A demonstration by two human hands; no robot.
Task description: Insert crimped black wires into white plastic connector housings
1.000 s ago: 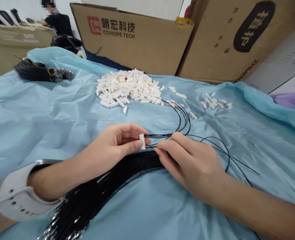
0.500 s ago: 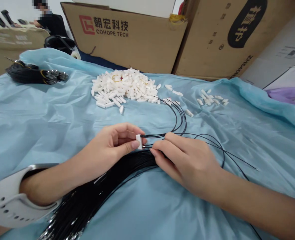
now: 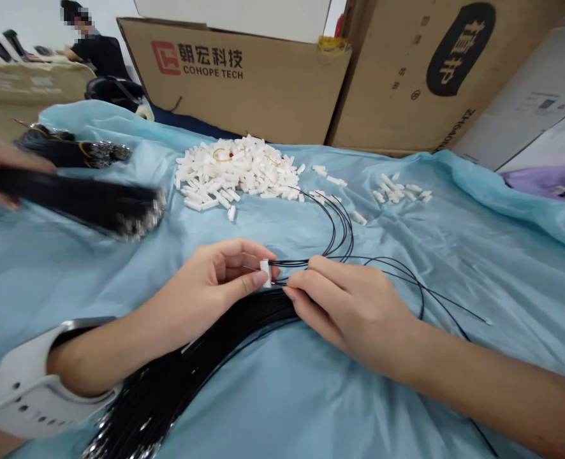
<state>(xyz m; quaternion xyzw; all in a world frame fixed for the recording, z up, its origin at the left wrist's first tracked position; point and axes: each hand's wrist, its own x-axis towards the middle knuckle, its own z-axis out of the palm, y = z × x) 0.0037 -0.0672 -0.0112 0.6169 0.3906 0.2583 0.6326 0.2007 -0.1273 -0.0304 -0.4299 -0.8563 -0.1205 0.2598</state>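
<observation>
White connector [image 3: 266, 273] sits pinched in the left fingers [image 3: 258, 278].

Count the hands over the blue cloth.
3: left hand pinching the white connector, right hand on black wires, another person's hand at the left edge, gripping a wire bundle.

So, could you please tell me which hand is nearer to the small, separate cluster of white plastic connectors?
Right: the right hand is below and slightly left of the cluster in the view, while the left hand is farther left.
</observation>
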